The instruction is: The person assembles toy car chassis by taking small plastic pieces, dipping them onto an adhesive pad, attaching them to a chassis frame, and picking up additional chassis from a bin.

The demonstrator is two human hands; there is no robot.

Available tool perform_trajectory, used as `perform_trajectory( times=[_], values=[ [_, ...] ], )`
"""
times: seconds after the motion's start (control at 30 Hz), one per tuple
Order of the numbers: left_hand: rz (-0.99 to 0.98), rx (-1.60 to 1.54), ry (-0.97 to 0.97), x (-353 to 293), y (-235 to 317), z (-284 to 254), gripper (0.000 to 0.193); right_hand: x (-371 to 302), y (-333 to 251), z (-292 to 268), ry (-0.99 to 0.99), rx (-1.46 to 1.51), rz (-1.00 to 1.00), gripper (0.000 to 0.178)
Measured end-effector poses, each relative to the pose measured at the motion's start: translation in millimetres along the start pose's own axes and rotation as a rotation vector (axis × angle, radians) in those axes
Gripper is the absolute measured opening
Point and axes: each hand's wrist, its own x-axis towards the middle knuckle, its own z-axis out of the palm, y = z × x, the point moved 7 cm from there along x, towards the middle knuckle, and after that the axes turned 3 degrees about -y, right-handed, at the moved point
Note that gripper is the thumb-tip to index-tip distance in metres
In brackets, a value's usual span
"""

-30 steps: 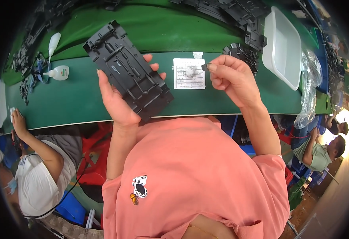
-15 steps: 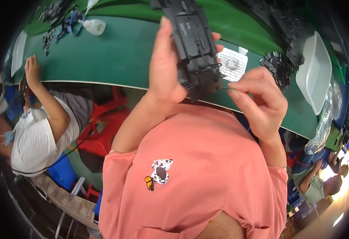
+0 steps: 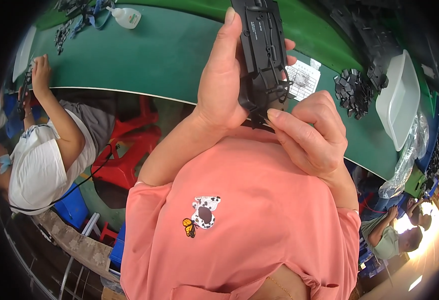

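Note:
A long black plastic assembly (image 3: 263,47), moulded with ridges, slots and small projecting parts, is held up in front of my chest, above the table's near edge. My left hand (image 3: 221,82) is closed around it, the thumb along its left side and fingertips showing past its right side. My right hand (image 3: 312,131) is pinched at the assembly's lower end, thumb and forefinger close against it. Whatever lies between those right fingertips is mostly hidden and too small to name.
On the green table (image 3: 164,55) are a printed sheet (image 3: 304,82), a pile of black parts (image 3: 353,92), a white plastic tub (image 3: 397,100) and a white squeeze bottle (image 3: 127,18). At the left sits a co-worker (image 3: 49,155) near red stools (image 3: 124,155). Clear plastic wrap (image 3: 404,165) hangs at the right.
The assembly and my left hand have shifted right. My right fingertips have moved left and in against its lower end; a thin dark piece seen at them before is now hidden.

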Motion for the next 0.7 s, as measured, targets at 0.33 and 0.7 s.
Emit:
perform_trajectory(
  times=[0.33,0.7],
  values=[
    [-0.228,-0.472,-0.162,-8,-4,14,0.068,0,-2,4,-0.039,-0.08,-0.061,0.037],
    [-0.115,-0.209,-0.092,-6,-1,9,0.064,-2,-4,4,-0.041,-0.09,-0.087,0.034]
  ],
)
